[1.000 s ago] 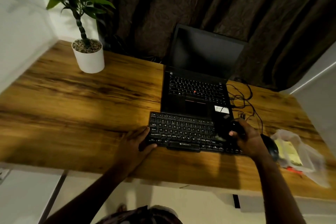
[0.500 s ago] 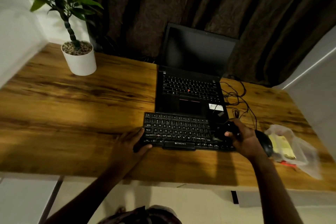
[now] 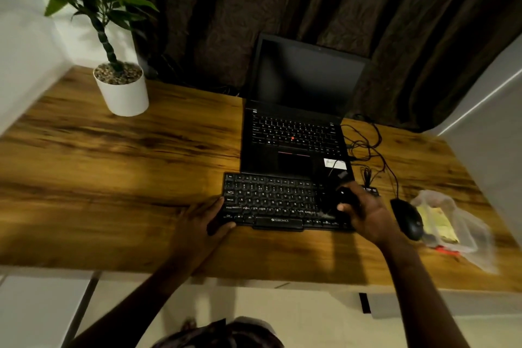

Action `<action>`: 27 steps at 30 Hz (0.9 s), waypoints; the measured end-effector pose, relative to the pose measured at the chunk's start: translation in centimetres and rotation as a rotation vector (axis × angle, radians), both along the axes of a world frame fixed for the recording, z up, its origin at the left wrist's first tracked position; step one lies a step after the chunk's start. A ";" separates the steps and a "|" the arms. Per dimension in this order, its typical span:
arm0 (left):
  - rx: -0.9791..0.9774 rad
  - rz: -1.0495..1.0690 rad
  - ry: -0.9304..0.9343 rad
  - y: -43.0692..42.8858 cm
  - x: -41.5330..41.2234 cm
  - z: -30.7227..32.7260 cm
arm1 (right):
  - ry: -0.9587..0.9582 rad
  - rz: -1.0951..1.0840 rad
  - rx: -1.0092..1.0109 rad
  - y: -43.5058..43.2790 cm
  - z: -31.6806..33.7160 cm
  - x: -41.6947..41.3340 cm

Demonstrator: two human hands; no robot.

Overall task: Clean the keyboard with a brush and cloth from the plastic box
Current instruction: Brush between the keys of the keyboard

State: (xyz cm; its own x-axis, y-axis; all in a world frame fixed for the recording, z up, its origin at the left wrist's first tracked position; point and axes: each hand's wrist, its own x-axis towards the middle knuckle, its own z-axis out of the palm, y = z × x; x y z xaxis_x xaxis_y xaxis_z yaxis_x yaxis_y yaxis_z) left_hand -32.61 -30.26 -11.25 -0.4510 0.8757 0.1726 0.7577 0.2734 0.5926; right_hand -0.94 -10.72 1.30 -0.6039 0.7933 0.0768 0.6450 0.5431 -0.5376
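A black keyboard (image 3: 271, 200) lies on the wooden desk (image 3: 113, 178) in front of an open laptop (image 3: 293, 133). My left hand (image 3: 203, 223) grips the keyboard's left end, thumb at its front corner. My right hand (image 3: 364, 215) holds a dark brush (image 3: 346, 196) over the keyboard's right end; its bristles are blurred. A clear plastic box (image 3: 463, 223) with a yellow cloth (image 3: 437, 223) inside sits at the right.
A black mouse (image 3: 408, 219) lies between my right hand and the plastic box, its cable (image 3: 370, 147) tangled beside the laptop. A potted plant (image 3: 121, 90) stands at the back left. Dark curtains hang behind the desk.
My right hand with the brush has shifted slightly over the keyboard's right end. My left hand keeps its hold. The camera has moved a little.
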 end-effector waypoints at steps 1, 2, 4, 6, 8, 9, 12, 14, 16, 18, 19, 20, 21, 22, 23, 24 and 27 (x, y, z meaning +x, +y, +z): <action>-0.002 0.001 0.000 0.0 0.0 0.0 | -0.007 -0.010 0.010 0.1 0.0 0.5; -0.009 0.000 -0.001 0.0 0.0 0.0 | -0.005 -0.015 0.013 0.1 0.0 0.7; -0.024 -0.002 0.001 0.0 0.0 -0.1 | 0.001 -0.016 0.001 0.0 -0.4 0.2; -0.032 -0.007 0.003 0.0 -0.1 -0.2 | -0.019 0.004 -0.040 -0.4 -0.9 -1.1; -0.026 -0.008 0.011 0.1 -0.1 -0.2 | -0.068 0.010 -0.055 -0.7 -1.8 -2.4; -0.024 -0.004 0.014 0.1 -0.1 -0.2 | -0.076 0.018 -0.056 -0.7 -2.2 -3.0; -0.022 -0.004 0.019 0.0 0.0 -0.2 | -0.060 0.044 -0.069 -0.7 -2.3 -3.7; -0.031 -0.002 0.007 0.1 0.0 -0.1 | -0.055 0.022 -0.066 -0.1 -2.1 -2.6; -0.018 -0.003 0.003 0.1 0.0 -0.1 | -0.084 -0.023 -0.066 0.4 -2.0 -1.2; -0.008 -0.003 0.006 0.1 0.0 -0.1 | -0.118 -0.040 -0.045 0.5 -2.0 -0.6; -0.011 -0.004 0.003 0.1 0.0 -0.1 | -0.130 -0.043 -0.039 0.6 -2.2 -0.6; -0.013 -0.006 0.002 0.1 0.1 0.0 | -0.135 -0.043 -0.046 0.5 -2.2 -1.0; -0.013 -0.011 0.003 0.1 0.0 0.1 | -0.140 -0.034 -0.054 0.4 -2.3 -1.6; -0.008 -0.017 0.012 0.1 0.0 0.2 | -0.147 -0.025 -0.063 0.2 -2.4 -2.4; -0.006 -0.024 0.016 0.1 0.0 0.3 | -0.148 -0.013 -0.076 -0.1 -2.4 -3.3; -0.009 -0.031 0.015 0.1 0.0 0.4 | -0.141 -0.007 -0.091 -0.5 -2.3 -4.2; -0.027 -0.035 -0.001 0.0 -0.1 0.4 | -0.110 0.015 -0.107 -1.6 -1.8 -6.4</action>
